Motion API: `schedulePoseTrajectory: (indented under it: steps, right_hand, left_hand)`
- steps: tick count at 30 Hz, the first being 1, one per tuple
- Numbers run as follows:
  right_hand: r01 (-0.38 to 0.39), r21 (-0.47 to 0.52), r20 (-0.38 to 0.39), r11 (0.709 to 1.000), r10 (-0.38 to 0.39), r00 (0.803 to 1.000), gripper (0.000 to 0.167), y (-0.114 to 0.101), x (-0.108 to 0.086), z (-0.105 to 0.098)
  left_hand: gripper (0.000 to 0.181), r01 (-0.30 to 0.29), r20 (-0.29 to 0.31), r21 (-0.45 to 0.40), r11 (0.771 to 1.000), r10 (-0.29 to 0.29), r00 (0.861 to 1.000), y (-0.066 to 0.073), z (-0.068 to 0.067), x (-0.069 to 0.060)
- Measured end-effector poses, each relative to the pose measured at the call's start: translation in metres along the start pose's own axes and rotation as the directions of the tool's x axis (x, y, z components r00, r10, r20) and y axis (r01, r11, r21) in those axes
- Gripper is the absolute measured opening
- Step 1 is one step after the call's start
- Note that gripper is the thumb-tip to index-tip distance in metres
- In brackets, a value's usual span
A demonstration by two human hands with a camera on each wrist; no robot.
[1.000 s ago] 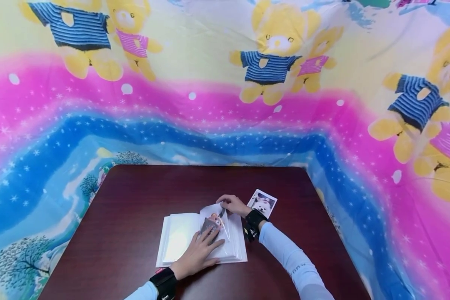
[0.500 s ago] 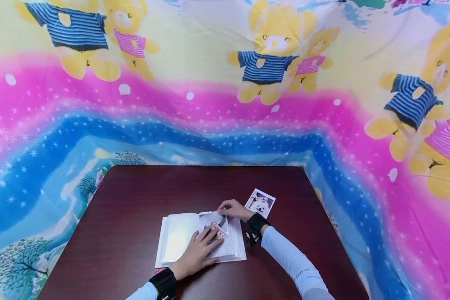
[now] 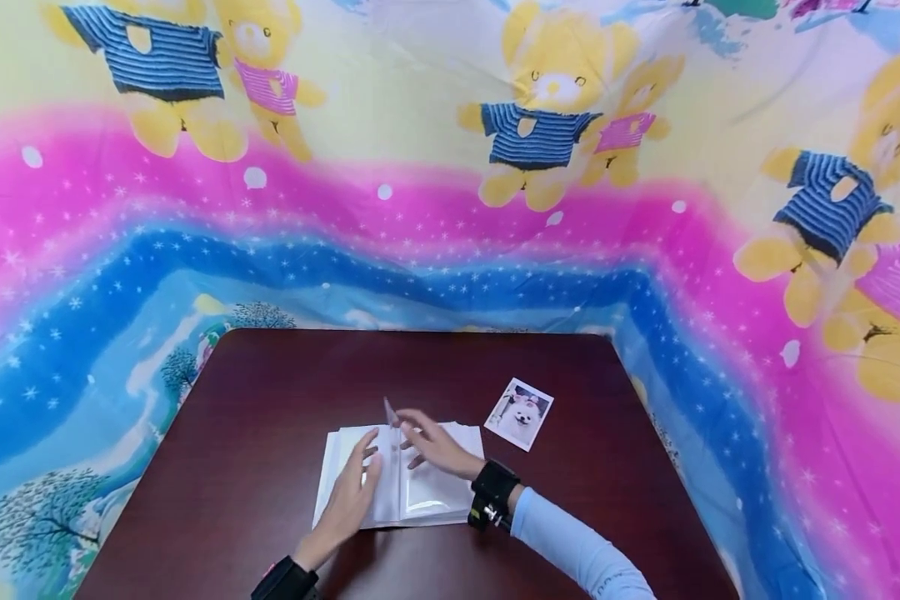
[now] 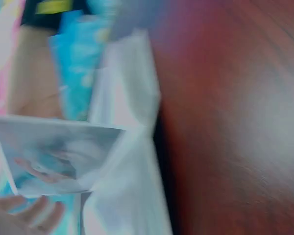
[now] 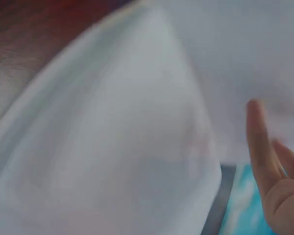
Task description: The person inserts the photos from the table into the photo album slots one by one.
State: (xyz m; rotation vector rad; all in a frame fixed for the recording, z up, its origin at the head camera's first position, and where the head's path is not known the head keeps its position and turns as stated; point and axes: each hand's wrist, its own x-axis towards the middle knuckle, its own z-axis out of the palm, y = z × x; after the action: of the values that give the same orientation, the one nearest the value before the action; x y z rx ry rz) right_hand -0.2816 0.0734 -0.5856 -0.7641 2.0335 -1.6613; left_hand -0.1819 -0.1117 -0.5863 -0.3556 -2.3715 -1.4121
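Observation:
A white photo album lies spread on the table in the head view. One clear-sleeved page stands nearly upright at its middle, with a photo in or against it, blurred in the left wrist view. My right hand is beside this page, its index finger extended close to a white sheet in the right wrist view; contact there is unclear. On the page's left, my left hand hovers over the left half, fingers loosely bent and apart from the thumb, holding nothing.
A loose photo of a white dog lies on the dark wooden table, right of the album. A curtain printed with bears encloses the table's back and sides.
My left hand has lifted off the photo and drawn back left. My right hand has moved left from the page's top right, and the photo page now stands upright, with another sleeve showing at right.

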Motion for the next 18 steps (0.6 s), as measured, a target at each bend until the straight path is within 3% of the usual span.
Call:
schedulePoseTrajectory:
  steps: [2, 4, 6, 9, 11, 13, 14, 16, 18]
  right_hand:
    - [0.068, -0.193, 0.062, 0.979, -0.057, 0.996, 0.040, 0.001, -0.002, 0.014]
    - [0.162, -0.392, 0.142, 0.906, -0.115, 0.983, 0.037, 0.004, -0.005, 0.024]
    - [0.247, -0.541, 0.202, 0.804, -0.161, 0.966, 0.035, 0.008, -0.010, 0.029]
    - [0.297, -0.673, 0.219, 0.678, -0.201, 0.955, 0.032, 0.013, -0.016, 0.027]
    - [0.276, -0.718, 0.180, 0.639, -0.212, 0.960, 0.030, 0.018, -0.020, 0.019]
    - [0.252, -0.752, 0.117, 0.609, -0.253, 0.960, 0.027, 0.024, -0.023, 0.005]
    - [0.233, -0.765, 0.074, 0.600, -0.278, 0.958, 0.024, 0.027, -0.025, -0.004]
    - [0.173, -0.760, -0.043, 0.626, -0.314, 0.948, 0.021, 0.033, -0.028, -0.026]
    - [0.071, -0.744, -0.212, 0.664, -0.336, 0.918, 0.021, 0.039, -0.030, -0.050]
  left_hand:
    - [0.045, 0.155, -0.004, -0.072, 0.985, -0.156, 0.988, -0.001, -0.009, 0.006]
    - [0.047, 0.241, -0.004, -0.053, 0.969, -0.241, 0.970, -0.005, -0.016, 0.009]
    - [0.054, 0.270, -0.013, 0.030, 0.963, -0.269, 0.963, -0.013, -0.021, 0.010]
    - [0.062, 0.243, -0.018, 0.184, 0.952, -0.244, 0.970, -0.028, -0.023, 0.006]
    - [0.062, 0.163, -0.026, 0.293, 0.942, -0.163, 0.986, -0.038, -0.021, 0.003]
    - [0.059, 0.031, -0.032, 0.395, 0.918, -0.020, 0.999, -0.047, -0.015, -0.001]
    - [0.056, -0.042, -0.031, 0.435, 0.900, 0.062, 0.998, -0.049, -0.012, -0.001]
    - [0.051, -0.195, -0.017, 0.482, 0.854, 0.232, 0.973, -0.052, -0.004, -0.002]
    - [0.044, -0.322, 0.028, 0.475, 0.819, 0.351, 0.936, -0.050, 0.005, -0.001]
